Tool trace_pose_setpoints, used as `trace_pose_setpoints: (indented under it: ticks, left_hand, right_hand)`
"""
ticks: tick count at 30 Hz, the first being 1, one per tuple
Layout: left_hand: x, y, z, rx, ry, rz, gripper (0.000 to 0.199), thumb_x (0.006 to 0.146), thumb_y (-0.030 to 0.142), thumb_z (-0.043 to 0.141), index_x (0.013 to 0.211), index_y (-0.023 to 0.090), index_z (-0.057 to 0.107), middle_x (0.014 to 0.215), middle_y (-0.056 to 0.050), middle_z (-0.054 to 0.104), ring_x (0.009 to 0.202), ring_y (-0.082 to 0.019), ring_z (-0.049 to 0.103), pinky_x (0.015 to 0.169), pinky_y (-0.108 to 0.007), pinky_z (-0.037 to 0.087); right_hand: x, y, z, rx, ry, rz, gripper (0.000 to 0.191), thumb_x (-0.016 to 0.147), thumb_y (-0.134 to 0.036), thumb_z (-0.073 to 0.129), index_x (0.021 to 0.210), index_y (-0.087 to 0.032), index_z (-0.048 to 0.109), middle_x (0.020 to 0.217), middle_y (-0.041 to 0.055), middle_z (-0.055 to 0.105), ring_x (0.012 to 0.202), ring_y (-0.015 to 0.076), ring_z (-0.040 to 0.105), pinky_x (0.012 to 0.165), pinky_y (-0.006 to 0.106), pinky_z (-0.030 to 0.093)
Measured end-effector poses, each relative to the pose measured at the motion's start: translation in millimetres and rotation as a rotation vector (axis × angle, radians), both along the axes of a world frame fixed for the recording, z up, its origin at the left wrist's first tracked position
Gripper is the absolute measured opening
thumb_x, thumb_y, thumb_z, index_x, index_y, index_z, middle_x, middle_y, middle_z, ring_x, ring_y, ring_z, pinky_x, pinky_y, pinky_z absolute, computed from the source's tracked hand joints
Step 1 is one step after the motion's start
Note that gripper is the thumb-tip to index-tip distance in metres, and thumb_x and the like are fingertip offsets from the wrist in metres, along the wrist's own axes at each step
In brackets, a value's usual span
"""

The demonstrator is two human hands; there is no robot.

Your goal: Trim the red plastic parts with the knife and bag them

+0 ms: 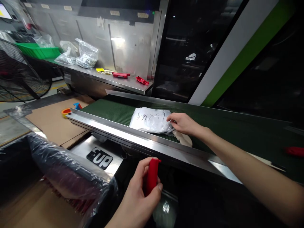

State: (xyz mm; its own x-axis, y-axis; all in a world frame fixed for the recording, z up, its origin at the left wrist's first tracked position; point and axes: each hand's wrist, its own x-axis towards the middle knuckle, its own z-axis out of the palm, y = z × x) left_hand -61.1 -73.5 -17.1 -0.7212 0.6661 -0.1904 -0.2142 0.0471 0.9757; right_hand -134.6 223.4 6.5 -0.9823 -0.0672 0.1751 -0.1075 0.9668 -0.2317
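Observation:
My left hand point(142, 190) grips a red plastic part point(152, 176), held upright in front of the conveyor's near rail. Above the green conveyor belt point(111, 107), my right hand point(181, 123) has its fingers curled in a pinch at the right edge of a pack of clear plastic bags point(150, 122). Handwritten figures run across the pack's white face, which lies flat on the belt. A beige piece point(182, 138) lies under my right hand, partly hidden by it.
A metal rail point(114, 128) edges the belt. At lower left stands a box lined with clear plastic point(71, 167), with red parts inside. Cardboard point(54, 120) carries a tape dispenser point(67, 111). Red parts point(121, 75) and bags of small metal pieces point(86, 58) sit on a shelf.

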Motion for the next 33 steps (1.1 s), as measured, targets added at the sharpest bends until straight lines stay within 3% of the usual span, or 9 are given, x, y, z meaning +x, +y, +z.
trace_pose_setpoints:
  ticks: [5, 10, 14, 19, 25, 29, 33]
  left_hand:
    - [-1, 2, 0.6, -0.013, 0.022, -0.027, 0.045, 0.084, 0.030, 0.056, 0.126, 0.024, 0.041, 0.092, -0.001, 0.055, 0.089, -0.016, 0.053, 0.081, -0.028, 0.041]
    - [-3, 1, 0.9, -0.016, 0.028, -0.013, 0.044, 0.085, 0.028, 0.056, 0.126, 0.024, 0.041, 0.093, -0.001, 0.055, 0.086, -0.015, 0.052, 0.081, -0.028, 0.041]
    - [-9, -2, -4.2, -0.018, 0.056, -0.056, 0.042, 0.088, 0.026, 0.053, 0.127, 0.025, 0.038, 0.093, 0.000, 0.054, 0.086, -0.014, 0.051, 0.080, -0.027, 0.040]
    - [-19, 1, -9.8, -0.009, 0.112, -0.057, 0.040, 0.089, 0.024, 0.053, 0.127, 0.027, 0.038, 0.093, 0.001, 0.054, 0.086, -0.013, 0.051, 0.081, -0.027, 0.041]
    - [-39, 22, -3.6, 0.080, 0.113, 0.027, 0.043, 0.088, 0.022, 0.054, 0.127, 0.024, 0.037, 0.090, 0.000, 0.053, 0.078, -0.013, 0.053, 0.074, -0.028, 0.045]
    - [-48, 39, 1.5, 0.153, -0.008, 0.088, 0.048, 0.081, 0.015, 0.053, 0.125, 0.025, 0.036, 0.091, 0.001, 0.053, 0.068, -0.011, 0.054, 0.063, -0.026, 0.047]
    - [-50, 56, 3.8, 0.219, -0.051, 0.117, 0.047, 0.081, 0.015, 0.051, 0.124, 0.026, 0.037, 0.091, 0.002, 0.052, 0.065, -0.009, 0.053, 0.061, -0.026, 0.046]
  right_hand:
    - [-6, -10, -8.3, 0.093, -0.090, -0.015, 0.018, 0.090, -0.027, 0.056, 0.102, -0.017, 0.066, 0.111, 0.0068, 0.065, 0.098, 0.0185, 0.060, 0.087, 0.036, 0.046]
    - [-13, -15, -8.0, 0.105, -0.059, -0.065, 0.015, 0.090, -0.027, 0.059, 0.082, -0.016, 0.063, 0.090, 0.0024, 0.065, 0.083, 0.0151, 0.058, 0.079, 0.033, 0.046]
    - [-13, -7, 7.0, 0.018, 0.016, -0.072, 0.013, 0.084, -0.028, 0.063, 0.077, -0.017, 0.064, 0.083, 0.0013, 0.064, 0.075, 0.0136, 0.056, 0.071, 0.027, 0.041]
    - [-2, 3, 23.7, -0.150, 0.100, -0.116, 0.012, 0.079, -0.022, 0.054, 0.082, -0.019, 0.065, 0.079, 0.0007, 0.067, 0.069, 0.0132, 0.057, 0.065, 0.025, 0.040]
    - [9, 3, 18.7, -0.351, 0.202, -0.163, 0.028, 0.075, -0.016, 0.050, 0.097, -0.019, 0.068, 0.089, 0.0024, 0.070, 0.078, 0.0150, 0.063, 0.071, 0.027, 0.047]
    - [15, 1, 12.8, -0.402, 0.147, -0.163, 0.018, 0.077, -0.025, 0.059, 0.087, -0.020, 0.073, 0.085, 0.0024, 0.072, 0.076, 0.0160, 0.064, 0.069, 0.028, 0.048]
    - [18, -6, 9.7, -0.397, 0.074, -0.104, 0.019, 0.082, -0.034, 0.061, 0.090, -0.023, 0.074, 0.092, 0.0005, 0.073, 0.086, 0.0164, 0.065, 0.077, 0.028, 0.047]
